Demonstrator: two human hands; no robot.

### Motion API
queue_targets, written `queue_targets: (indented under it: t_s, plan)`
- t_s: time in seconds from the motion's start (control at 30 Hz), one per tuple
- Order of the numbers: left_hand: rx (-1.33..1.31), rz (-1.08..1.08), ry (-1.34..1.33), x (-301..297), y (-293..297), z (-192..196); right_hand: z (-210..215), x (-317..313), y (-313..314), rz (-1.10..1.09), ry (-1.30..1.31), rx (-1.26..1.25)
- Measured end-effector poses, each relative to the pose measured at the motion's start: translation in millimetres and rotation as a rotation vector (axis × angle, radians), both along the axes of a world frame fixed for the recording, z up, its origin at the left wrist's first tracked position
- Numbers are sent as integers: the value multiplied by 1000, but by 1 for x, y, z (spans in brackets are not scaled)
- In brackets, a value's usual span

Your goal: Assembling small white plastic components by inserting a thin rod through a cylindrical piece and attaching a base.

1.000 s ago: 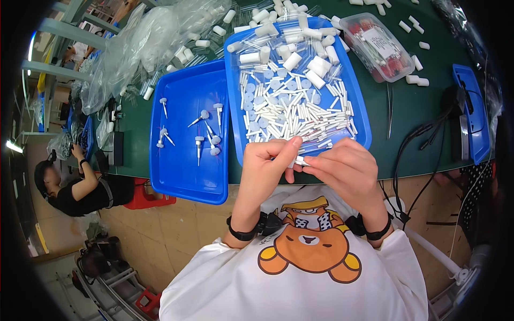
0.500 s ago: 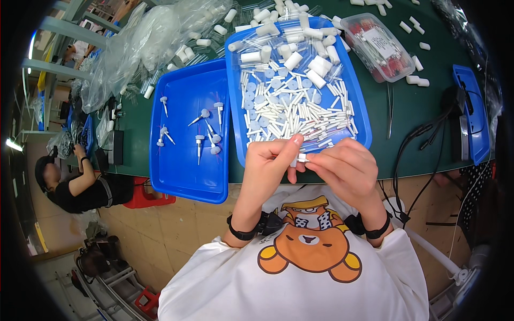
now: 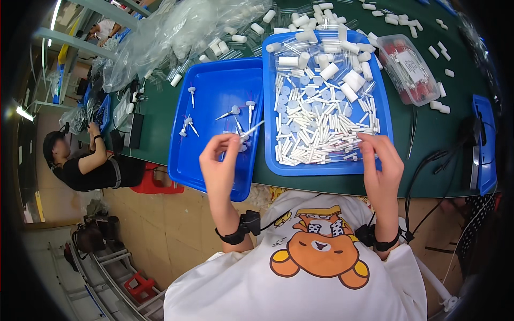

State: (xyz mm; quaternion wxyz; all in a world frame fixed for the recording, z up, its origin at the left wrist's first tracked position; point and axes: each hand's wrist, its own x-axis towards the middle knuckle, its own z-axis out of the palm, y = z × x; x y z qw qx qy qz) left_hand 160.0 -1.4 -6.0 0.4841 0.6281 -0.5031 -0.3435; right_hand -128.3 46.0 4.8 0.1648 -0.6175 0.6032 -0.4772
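Observation:
My left hand (image 3: 219, 160) is over the right side of the left blue tray (image 3: 182, 166), its thumb and fingertips pinching a thin white rod (image 3: 252, 130) that slants up to the right. Below the rod in that tray lie several small pieces, each a pale disc with a white stem (image 3: 250, 111). Above the right part of the other blue tray (image 3: 326, 170), my right hand (image 3: 381, 158) has its thumb and forefinger slightly apart. Its fingertips are close to the short white sticks (image 3: 302, 144) heaped there, and no held piece shows clearly between them.
White foam cylinders (image 3: 353, 81), clear tubes and pale discs (image 3: 294, 127) share the right tray. Beyond it stands a clear plastic box (image 3: 409, 69) with red contents. Tweezers (image 3: 412, 131) and black cables (image 3: 428, 160) lie rightward. Clear bags (image 3: 187, 27) lie far left; a person (image 3: 80, 160) sits left.
My hands were together over the right tray's near edge around a small white piece. They have parted: the left moved left with a rod, the right moved right over the sticks. The view shifted slightly.

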Motion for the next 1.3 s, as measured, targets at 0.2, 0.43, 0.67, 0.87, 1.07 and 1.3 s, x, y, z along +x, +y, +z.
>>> queue_targets:
  t_s: [0.2,0.43,0.67,0.87,1.07,1.3]
  plan:
    - [46,59,-538,36,9,-12,-7,-9,-10,28,103,62]
    - [-124,-36,-617,10,9,2,-6,-10,-20,231,347,129]
    - [-263,-360,-565,-35,5,2,-13,1,-25,298,376,192]
    - [-294,-441,-591,-58,4,2,-14,1,-24,240,334,108]
    - [-289,-513,-598,-76,-5,-3,-3,-11,-17,87,71,45]
    - [-252,-514,-619,-98,-12,-10,-3,-24,-3,-1,-191,142]
